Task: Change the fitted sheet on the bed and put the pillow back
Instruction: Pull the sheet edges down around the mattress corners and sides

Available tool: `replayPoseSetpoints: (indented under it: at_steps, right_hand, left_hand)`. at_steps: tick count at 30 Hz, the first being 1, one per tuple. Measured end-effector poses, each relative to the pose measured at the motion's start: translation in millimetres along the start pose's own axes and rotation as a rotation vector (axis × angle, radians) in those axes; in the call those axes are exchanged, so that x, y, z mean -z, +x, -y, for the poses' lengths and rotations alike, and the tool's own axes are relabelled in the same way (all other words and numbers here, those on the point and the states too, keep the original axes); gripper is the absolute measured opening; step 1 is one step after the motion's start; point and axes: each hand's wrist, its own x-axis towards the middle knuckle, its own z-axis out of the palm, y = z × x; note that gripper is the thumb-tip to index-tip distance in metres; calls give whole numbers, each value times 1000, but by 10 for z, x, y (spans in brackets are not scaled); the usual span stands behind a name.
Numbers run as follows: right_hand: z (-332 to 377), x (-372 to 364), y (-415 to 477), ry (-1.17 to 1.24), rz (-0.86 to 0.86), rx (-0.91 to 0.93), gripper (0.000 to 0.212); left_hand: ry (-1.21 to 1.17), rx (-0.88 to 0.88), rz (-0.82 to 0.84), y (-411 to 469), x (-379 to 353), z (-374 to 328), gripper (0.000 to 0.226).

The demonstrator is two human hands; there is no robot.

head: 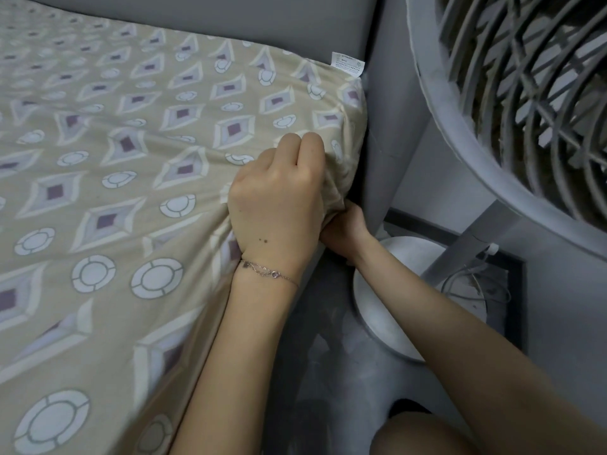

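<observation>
Bunching the fitted sheet [138, 152] at the bed [279, 24] corner, the left hand [279, 198] grips a fold; the right hand [343, 229] reaches beneath, fingers hidden, so I cannot tell its hold; soft, light, stretchy cloth, I judge; best taken at the elastic hem

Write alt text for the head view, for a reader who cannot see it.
At a mattress corner, the left hand, wearing a bracelet, grips the beige patterned fitted sheet, while the right hand reaches under the corner, fingers hidden. A dusty standing fan stands close on the right.
</observation>
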Motion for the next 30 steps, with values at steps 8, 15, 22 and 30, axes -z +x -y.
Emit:
replayPoseSetpoints:
  at_steps: [8,15,22,30]
  right_hand:
    - [99,87,-14,-321,31,50,34]
    - [185,328,86,-1113,-101,161,28]
    - [-2,479,77,-975,-376,425,27]
    - [-126,420,-58,-314,-17,372,34]
  left_hand:
    - [-36,12,1,13,28,9,41]
    - [-25,5,-39,-35,-25,-6,56]
    - [-22,8,-12,-38,-5,11,52]
    - [-6,-22,2,-96,-34,11,44]
